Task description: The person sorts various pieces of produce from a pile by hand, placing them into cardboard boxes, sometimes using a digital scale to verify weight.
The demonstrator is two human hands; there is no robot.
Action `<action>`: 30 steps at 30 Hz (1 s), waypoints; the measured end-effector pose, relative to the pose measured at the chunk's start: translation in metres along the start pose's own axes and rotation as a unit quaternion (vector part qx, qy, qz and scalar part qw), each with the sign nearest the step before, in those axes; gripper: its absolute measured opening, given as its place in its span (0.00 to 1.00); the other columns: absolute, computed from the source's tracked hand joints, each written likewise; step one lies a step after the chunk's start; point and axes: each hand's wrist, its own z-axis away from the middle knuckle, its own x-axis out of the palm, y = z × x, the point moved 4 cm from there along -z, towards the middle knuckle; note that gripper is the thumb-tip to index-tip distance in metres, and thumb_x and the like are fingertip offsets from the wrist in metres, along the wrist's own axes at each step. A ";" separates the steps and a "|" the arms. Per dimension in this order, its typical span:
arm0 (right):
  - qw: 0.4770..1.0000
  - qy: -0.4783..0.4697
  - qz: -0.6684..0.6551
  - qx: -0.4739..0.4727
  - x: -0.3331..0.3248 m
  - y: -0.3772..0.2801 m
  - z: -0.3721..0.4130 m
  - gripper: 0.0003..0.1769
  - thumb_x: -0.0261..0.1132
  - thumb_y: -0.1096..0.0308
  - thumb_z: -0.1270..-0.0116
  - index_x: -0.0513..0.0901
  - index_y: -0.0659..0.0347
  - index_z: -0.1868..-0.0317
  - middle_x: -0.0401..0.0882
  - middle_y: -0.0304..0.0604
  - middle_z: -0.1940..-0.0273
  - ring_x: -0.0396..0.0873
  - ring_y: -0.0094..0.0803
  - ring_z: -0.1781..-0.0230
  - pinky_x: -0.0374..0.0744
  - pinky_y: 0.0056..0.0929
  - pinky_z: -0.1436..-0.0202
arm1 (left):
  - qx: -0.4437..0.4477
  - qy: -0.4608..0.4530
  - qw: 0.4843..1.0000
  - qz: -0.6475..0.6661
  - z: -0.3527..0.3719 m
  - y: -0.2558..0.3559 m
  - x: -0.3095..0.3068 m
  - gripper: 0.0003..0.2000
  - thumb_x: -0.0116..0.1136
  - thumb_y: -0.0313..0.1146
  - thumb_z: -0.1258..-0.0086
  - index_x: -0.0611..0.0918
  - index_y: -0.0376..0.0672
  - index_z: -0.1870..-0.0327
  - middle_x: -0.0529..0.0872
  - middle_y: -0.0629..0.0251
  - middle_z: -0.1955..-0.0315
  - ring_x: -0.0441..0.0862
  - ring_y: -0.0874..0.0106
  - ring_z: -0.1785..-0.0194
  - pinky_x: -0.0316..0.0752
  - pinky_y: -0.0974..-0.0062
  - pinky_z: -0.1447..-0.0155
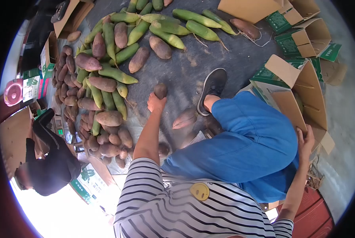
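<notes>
My left hand (157, 102) reaches out over the dark ground sheet, its fingers closed round a small, dark reddish-brown root vegetable (160, 91). To its left lies a large heap of long green radishes (115, 74) and thick reddish-brown roots (109, 118). Another reddish root (184, 118) rests alone between that hand and my shoe. At the right, my right hand (305, 139) grips the near edge of an open cardboard box (313, 95), which is tilted towards me. Something greenish (298, 101) shows inside it, partly hidden by the box wall.
More open cardboard boxes (312, 37) stand at the upper right. My bent leg in blue trousers (241, 146) lies between my hands, with a black shoe (215, 85) on the sheet. Another person in dark clothes (52, 166) is at the left, near more cartons and a pink basin (13, 92).
</notes>
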 end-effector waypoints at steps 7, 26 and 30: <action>1.000 0.006 0.005 0.016 -0.003 -0.007 -0.002 0.10 0.68 0.68 0.38 0.79 0.60 0.57 0.79 0.49 0.65 0.80 0.41 0.64 0.76 0.31 0.58 | 0.183 -0.142 0.914 0.334 0.077 0.095 -0.041 0.33 0.74 0.41 0.50 0.74 0.35 0.43 0.83 0.54 0.52 0.82 0.65 0.49 0.75 0.68 0.44; 0.997 0.062 0.021 -0.041 -0.005 -0.002 0.006 0.14 0.69 0.65 0.40 0.79 0.60 0.55 0.80 0.52 0.65 0.80 0.51 0.63 0.76 0.37 0.61 | 0.738 -0.043 0.592 0.322 0.340 0.397 -0.186 0.24 0.67 0.33 0.46 0.76 0.40 0.46 0.80 0.54 0.53 0.75 0.54 0.45 0.68 0.59 0.41; 0.999 0.028 0.017 -0.028 -0.002 -0.006 0.005 0.12 0.68 0.65 0.39 0.78 0.59 0.58 0.79 0.52 0.67 0.79 0.48 0.66 0.76 0.35 0.61 | 0.614 -0.055 0.706 0.349 0.264 0.314 -0.168 0.22 0.63 0.34 0.38 0.76 0.39 0.44 0.78 0.52 0.50 0.77 0.55 0.47 0.73 0.63 0.43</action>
